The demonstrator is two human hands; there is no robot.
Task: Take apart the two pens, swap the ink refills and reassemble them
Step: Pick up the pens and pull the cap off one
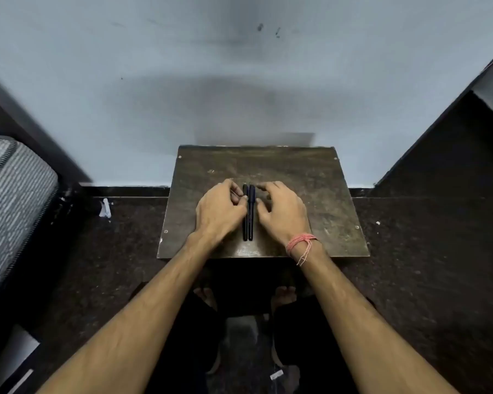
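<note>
Two pens lie side by side, touching, mid bench (310, 194): left pen (244, 223), right pen (251, 220). My left hand (219, 211) and right hand (282, 213) flank them, fingers curled loosely, gripping nothing. Both look assembled. I judge start: next, lift one, uncap.

Home bedroom: mattress (10, 200), small table (310, 194).

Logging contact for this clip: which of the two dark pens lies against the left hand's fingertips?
The left-side black pen, touched by the left hand; the bluish pen lies beside it, nearer the right hand.
</note>
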